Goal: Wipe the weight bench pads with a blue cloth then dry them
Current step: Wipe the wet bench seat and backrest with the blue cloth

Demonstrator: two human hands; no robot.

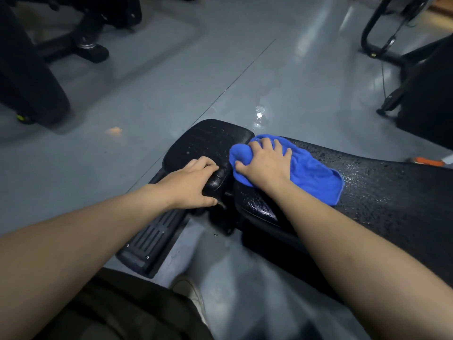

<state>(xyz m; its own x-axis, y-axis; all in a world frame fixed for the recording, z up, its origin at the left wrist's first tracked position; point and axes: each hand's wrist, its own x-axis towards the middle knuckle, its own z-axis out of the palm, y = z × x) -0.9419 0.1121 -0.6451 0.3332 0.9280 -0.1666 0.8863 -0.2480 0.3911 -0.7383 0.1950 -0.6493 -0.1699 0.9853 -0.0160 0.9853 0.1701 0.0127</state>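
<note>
Right now the right hand [266, 163] presses the blue cloth [304, 168] flat, its grip spread apart with straight fingers, at the near-left end of the long pad [380, 190], which runs lengthwise toward the right. Meanwhile the left hand [193, 184] has its grip curled round the near edge of the short pad [206, 143].

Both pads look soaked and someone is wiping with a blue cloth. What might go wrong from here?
1. The left hand grips the wet edge of the small pad; it may slip if leaned on.
2. The blue cloth under the right hand is bunched, so it may miss droplets on the long pad.
3. A shiny patch, possibly water, lies on the floor beyond the bench: a possible slip hazard.
</note>
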